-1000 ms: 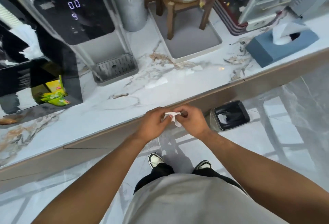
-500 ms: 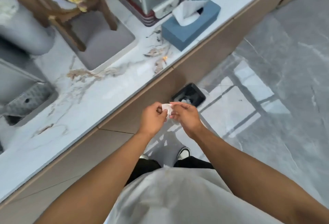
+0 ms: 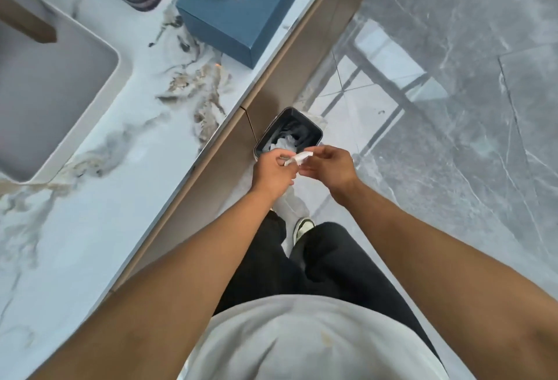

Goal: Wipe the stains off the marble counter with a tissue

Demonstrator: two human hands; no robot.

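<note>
Pinching a small crumpled tissue between them, the left hand and the right hand are being held together, off the desk and over the floor. Each grip is being closed at the fingertips on one end of the tissue, with the other fingers loosely curled. The wad is being carried just above the open bin, which is standing on the floor against the cabinet front and is already holding white paper. Judging by this, the wiping is being finished and the disposal is what is left. The desk is lying well to the left; its brown marks look like veining, though leftover stains cannot be ruled out. A blue tissue box is sitting near its edge.
</note>
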